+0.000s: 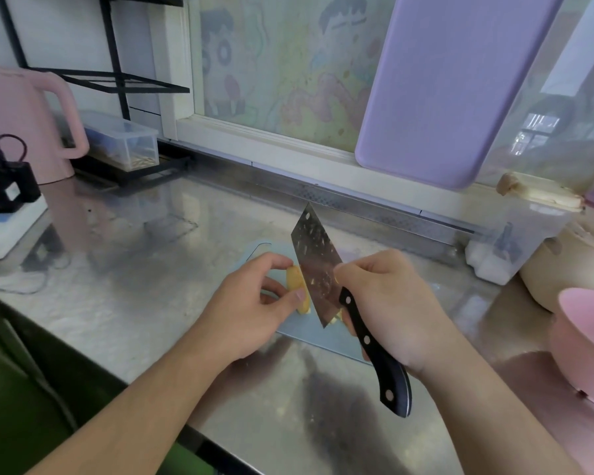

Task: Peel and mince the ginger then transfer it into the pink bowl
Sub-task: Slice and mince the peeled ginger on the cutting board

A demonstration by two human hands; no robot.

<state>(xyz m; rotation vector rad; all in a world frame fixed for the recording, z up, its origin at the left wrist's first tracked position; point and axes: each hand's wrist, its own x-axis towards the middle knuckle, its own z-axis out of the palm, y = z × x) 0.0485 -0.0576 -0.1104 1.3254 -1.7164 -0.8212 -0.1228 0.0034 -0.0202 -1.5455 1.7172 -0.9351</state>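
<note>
A yellow piece of ginger lies on a small pale blue cutting board in the middle of the steel counter. My left hand pinches the ginger with curled fingers and thumb. My right hand grips the black handle of a cleaver, whose blade stands edge down against the right side of the ginger. Small ginger bits stick to the blade and lie under its heel. The pink bowl stands at the right edge, apart from both hands.
A cream pot and a clear plastic box stand behind the pink bowl. A purple board leans on the window. At the left are a pink kettle, a white scale and a black rack.
</note>
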